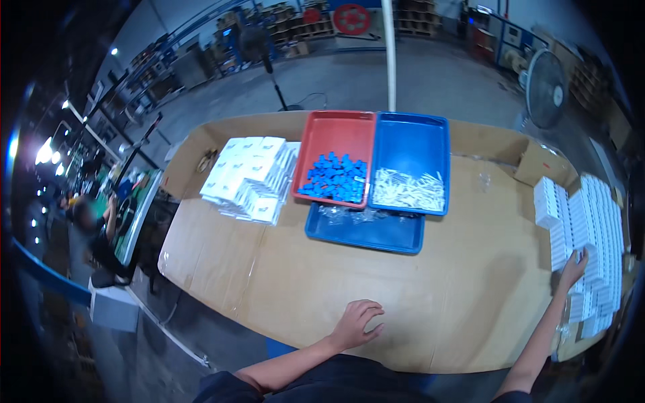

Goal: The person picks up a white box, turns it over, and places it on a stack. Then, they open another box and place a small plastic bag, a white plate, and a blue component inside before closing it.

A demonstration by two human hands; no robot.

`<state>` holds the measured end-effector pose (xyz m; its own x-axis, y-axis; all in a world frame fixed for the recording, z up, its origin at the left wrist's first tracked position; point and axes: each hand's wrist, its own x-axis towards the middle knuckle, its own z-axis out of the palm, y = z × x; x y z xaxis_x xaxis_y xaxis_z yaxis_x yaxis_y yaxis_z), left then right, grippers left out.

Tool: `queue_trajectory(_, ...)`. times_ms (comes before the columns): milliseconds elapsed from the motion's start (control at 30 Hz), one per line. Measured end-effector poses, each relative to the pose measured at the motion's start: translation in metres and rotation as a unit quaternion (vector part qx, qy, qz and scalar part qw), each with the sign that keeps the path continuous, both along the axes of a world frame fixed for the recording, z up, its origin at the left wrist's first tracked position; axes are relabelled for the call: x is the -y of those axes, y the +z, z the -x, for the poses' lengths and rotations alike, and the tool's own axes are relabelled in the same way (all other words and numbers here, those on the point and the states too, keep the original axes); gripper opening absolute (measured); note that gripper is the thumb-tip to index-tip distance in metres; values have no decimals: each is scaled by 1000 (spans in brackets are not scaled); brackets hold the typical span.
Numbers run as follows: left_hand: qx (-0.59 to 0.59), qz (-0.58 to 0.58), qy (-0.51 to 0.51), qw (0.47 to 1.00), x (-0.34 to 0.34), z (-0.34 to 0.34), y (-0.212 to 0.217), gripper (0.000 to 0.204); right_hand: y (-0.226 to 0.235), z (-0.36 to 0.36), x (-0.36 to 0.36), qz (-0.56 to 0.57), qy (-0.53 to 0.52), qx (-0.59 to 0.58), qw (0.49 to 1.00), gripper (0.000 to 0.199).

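My left hand (357,325) hovers over the near middle of the cardboard-covered table (289,289). Its fingers are loosely curved and apart, with nothing between them. Off to the right, my right hand (572,270) reaches to the stacked small white boxes (594,228). Its fingers close against the edge of a white box in the near part of the stack; the stack partly hides how much of it they grip.
A red tray (340,131) with blue plastic pieces (334,177) stands beside a blue tray (413,138) of white pieces (410,190). Another blue tray (366,232) holds clear wrappers. White packets (245,174) are piled left. A fan (545,87) stands behind; a person (101,235) sits far left.
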<state>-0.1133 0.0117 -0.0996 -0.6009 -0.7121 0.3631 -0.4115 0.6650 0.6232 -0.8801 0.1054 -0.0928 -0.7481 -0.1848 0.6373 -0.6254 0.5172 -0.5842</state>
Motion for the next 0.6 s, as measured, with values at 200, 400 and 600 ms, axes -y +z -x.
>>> queue_trajectory(200,-50,-25,11,998,-6,-21,-5,35,14,-301,42,-76,269,47,959,38)
queue_trajectory(400,-93,-59,69,992,20,-55,11,29,24,-507,32,-84,366,121,919,22)
queue_trajectory(600,-86,-27,207,974,71,-146,-4,30,39,-578,64,-95,487,133,858,18)
